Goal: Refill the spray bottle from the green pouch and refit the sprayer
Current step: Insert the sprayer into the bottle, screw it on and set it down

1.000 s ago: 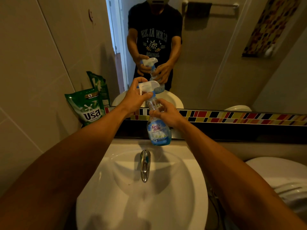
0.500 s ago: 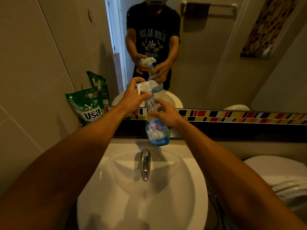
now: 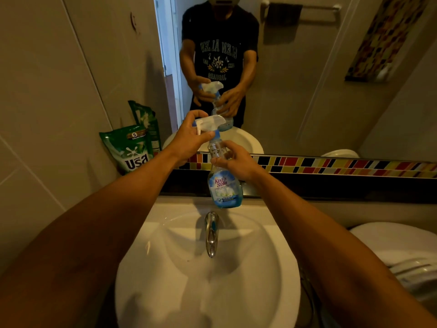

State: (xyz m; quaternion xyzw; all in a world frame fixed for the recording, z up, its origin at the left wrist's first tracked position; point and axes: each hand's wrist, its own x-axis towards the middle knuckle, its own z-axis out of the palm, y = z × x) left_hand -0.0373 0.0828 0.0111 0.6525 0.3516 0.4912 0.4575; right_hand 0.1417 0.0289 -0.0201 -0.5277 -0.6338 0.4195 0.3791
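Observation:
I hold a clear spray bottle (image 3: 224,188) with a blue label upright over the back of the sink. A little blue liquid sits at its bottom. My right hand (image 3: 235,160) grips the bottle's neck. My left hand (image 3: 189,138) is closed around the white sprayer head (image 3: 210,121), which sits on top of the bottle. The green pouch (image 3: 128,149) leans against the tiled wall at the left, apart from both hands.
A white sink (image 3: 272,268) with a chrome tap (image 3: 211,233) lies below the bottle. A dark ledge (image 3: 331,185) with a coloured tile strip runs under the mirror (image 3: 307,91). A white toilet (image 3: 390,245) stands at the right.
The bottle and both hands have stayed almost in place. My left hand has shifted slightly on the sprayer head.

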